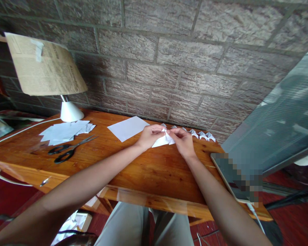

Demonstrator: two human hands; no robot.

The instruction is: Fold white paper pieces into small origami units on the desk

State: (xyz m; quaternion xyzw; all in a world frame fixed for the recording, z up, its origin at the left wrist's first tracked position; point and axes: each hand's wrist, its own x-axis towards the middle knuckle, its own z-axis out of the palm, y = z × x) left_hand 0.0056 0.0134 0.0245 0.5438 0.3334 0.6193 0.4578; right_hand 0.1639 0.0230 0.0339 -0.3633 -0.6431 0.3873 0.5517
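Toward the far edge of the desk (154,171), bare wood lying nearer, our left hand (150,136) and right hand (182,140) are pinching folded paper (160,141), its visible long axis running left-right, one corner pointing near-left.

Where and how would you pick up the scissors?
Probably by the black handle loops, from the near left. The scissors lie flat on the desk, loops toward that side, slightly parted blades pointing away to the right. Loose paper pieces lie just beyond, so a far-side approach looks more awkward.
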